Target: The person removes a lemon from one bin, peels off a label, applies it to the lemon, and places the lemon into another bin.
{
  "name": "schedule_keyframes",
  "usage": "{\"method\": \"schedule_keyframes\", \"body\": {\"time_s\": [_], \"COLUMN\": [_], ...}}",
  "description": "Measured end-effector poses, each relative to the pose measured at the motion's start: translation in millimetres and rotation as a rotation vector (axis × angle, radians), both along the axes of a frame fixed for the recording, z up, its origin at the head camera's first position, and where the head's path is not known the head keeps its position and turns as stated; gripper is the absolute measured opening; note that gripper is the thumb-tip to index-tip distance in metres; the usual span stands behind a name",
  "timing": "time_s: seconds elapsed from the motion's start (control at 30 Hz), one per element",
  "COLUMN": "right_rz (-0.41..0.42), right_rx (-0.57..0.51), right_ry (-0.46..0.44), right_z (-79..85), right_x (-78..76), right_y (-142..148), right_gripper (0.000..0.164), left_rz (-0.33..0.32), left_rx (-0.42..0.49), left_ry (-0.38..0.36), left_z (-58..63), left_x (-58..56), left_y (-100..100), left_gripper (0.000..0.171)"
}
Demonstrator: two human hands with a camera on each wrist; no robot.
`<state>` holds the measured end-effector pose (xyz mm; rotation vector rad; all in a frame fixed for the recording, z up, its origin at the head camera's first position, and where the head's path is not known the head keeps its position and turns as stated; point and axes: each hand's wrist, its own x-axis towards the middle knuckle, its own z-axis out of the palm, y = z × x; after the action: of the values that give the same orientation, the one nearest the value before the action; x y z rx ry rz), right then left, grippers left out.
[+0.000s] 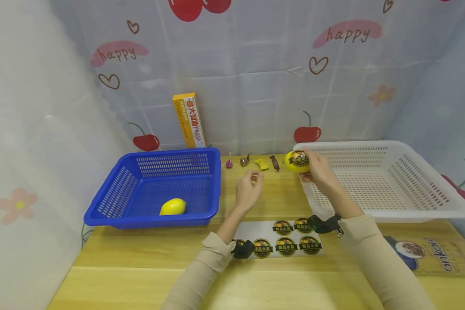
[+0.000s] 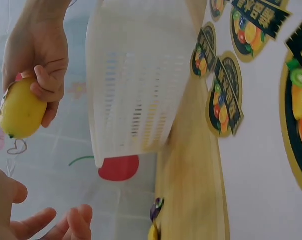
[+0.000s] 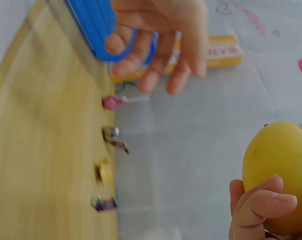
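A yellow lemon with a dark fruit label stuck on it is gripped by my right hand, beside the near left corner of the white basket. In the right wrist view, curled fingers wrap the lower part of the lemon. My left hand hovers over the table with loosely bent fingers and nothing in them. Another lemon lies inside the blue basket. Below the hands, a sheet of round fruit labels lies flat, partly covered by the left wrist.
Wrapped candies, among them a yellow one and a lollipop, line the table's back edge. A pasta box stands behind the blue basket. A clear printed packet lies at the front right. A printed curtain hangs behind.
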<state>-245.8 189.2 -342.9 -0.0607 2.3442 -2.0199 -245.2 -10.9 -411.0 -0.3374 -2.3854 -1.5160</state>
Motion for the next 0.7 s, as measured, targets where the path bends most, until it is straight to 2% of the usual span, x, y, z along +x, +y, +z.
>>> {"method": "schedule_keyframes", "body": {"time_s": [0.2, 0.4, 0.53, 0.63, 0.7], "right_rz": [-0.057, -0.065, -0.09, -0.111, -0.119], "right_rx": [-0.044, -0.12, -0.096, -0.043, -0.035], "right_ry": [-0.033, -0.065, -0.066, -0.07, -0.084], "right_z": [11.5, 6.9, 1.2, -3.5, -6.9], "right_x": [-11.2, -31.0, -45.3, -54.6, -59.7], "right_y": [41, 82, 103, 114, 120], "right_gripper": [0.044, 0.039, 0.057, 0.079, 0.086], "left_rz": [-0.142, -0.292, -0.342, -0.361, -0.374], "left_rx": [0.068, 0.153, 0.152, 0.113, 0.074], "left_ry": [-0.097, -0.214, -0.262, -0.271, -0.263], "left_z": [-2.3, -8.1, -9.3, -10.5, -11.6], "left_x": [-2.7, -9.3, -10.7, -10.7, -10.3], "left_y": [20, 45, 63, 74, 79], "left_gripper": [0.033, 0.045, 0.057, 0.063, 0.066]}}
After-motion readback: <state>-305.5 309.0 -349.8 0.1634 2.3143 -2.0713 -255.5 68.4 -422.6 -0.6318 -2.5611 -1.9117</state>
